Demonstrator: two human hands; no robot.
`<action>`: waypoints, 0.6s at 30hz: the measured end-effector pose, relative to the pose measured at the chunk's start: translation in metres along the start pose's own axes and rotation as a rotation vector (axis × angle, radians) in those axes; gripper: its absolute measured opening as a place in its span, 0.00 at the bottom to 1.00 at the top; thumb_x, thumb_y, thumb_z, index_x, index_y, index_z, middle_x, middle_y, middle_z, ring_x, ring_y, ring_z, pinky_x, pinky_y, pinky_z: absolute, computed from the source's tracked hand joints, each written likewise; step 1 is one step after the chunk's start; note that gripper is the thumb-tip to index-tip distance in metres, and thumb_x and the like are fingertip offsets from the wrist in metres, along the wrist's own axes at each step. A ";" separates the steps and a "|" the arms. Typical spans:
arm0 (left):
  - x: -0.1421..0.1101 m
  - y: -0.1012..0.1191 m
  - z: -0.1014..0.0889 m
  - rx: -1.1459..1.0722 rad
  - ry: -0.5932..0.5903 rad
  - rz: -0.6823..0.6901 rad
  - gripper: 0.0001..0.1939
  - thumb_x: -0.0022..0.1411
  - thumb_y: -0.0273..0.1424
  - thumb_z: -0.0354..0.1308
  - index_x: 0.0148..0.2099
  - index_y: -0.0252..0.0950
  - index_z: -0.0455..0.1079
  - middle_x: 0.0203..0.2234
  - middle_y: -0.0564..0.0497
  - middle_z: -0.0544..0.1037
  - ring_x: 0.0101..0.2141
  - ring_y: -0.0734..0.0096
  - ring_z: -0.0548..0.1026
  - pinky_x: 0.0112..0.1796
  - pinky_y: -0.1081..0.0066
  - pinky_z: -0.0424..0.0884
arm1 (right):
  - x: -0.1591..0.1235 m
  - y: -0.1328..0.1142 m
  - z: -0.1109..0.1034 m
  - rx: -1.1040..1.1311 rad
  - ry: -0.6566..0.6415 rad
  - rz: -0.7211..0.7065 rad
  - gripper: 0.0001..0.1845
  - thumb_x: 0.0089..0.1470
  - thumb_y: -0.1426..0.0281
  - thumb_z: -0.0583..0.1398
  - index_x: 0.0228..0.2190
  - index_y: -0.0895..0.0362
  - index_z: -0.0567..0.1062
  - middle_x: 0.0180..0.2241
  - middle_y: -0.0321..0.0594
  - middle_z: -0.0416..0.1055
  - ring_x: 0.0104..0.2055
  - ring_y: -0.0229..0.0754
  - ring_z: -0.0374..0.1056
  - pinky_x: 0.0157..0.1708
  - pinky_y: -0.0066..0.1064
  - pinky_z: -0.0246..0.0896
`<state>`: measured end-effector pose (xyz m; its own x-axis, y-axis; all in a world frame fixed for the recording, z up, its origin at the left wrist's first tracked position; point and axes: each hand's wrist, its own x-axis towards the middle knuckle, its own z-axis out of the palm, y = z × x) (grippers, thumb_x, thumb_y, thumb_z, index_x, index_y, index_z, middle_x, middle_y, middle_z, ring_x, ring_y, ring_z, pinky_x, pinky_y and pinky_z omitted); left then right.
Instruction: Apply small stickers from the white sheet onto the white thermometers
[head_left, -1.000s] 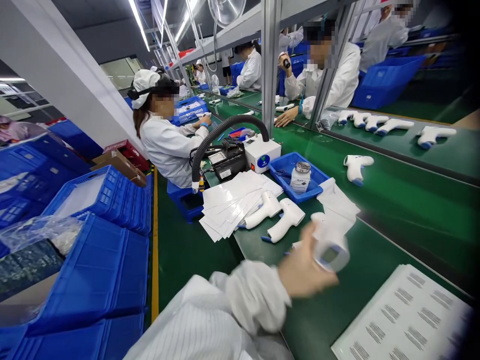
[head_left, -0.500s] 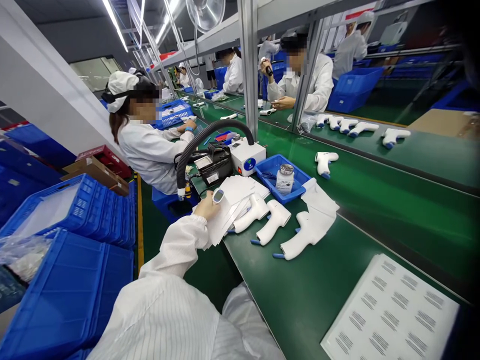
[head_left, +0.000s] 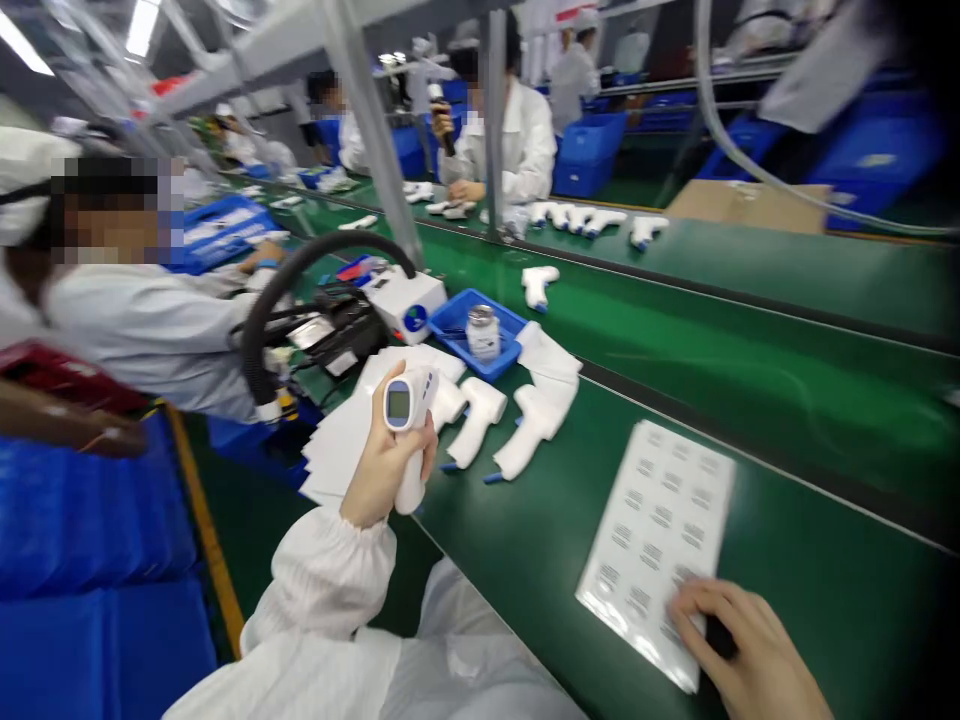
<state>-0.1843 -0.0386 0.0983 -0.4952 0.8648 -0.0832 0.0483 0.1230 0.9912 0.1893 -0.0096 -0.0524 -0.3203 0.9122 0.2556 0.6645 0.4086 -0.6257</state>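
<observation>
My left hand (head_left: 379,460) is closed around the grip of a white infrared thermometer (head_left: 409,400), its small grey screen facing me. My right hand (head_left: 750,640) is at the lower right, fingers curled and tips together on the label sheet (head_left: 649,540), near its lower right edge. Whether a label is pinched there cannot be made out. Rows of small printed labels cover the sheet, which lies flat on the green table (head_left: 525,560). Just beyond my left hand, more white thermometers (head_left: 476,425) with blue ends lie side by side, one (head_left: 525,440) partly on white paper.
Fanned white papers (head_left: 337,445) lie left of the thermometers. Behind stand a blue tray (head_left: 442,325) with a jar (head_left: 482,335), a white box (head_left: 409,300) and a black hose (head_left: 300,260). A co-worker (head_left: 135,310) sits at left; another (head_left: 517,130) is across the line.
My left hand has lifted the thermometer from over the papers and brought it closer, screen toward me. My right hand has come into view at the label sheet. The view has swung right.
</observation>
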 end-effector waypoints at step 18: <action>-0.059 -0.080 0.178 -0.169 -0.702 -0.258 0.32 0.62 0.33 0.58 0.65 0.48 0.50 0.54 0.48 0.68 0.46 0.66 0.74 0.52 0.63 0.69 | 0.000 -0.045 -0.022 0.063 -0.096 0.004 0.08 0.55 0.76 0.58 0.28 0.52 0.68 0.33 0.34 0.73 0.39 0.41 0.71 0.56 0.47 0.60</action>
<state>-0.0050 -0.0127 0.0059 0.1968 0.9322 -0.3038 -0.1557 0.3357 0.9290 0.1742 -0.0273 -0.0075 -0.3832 0.9054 0.1829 0.6228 0.3995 -0.6727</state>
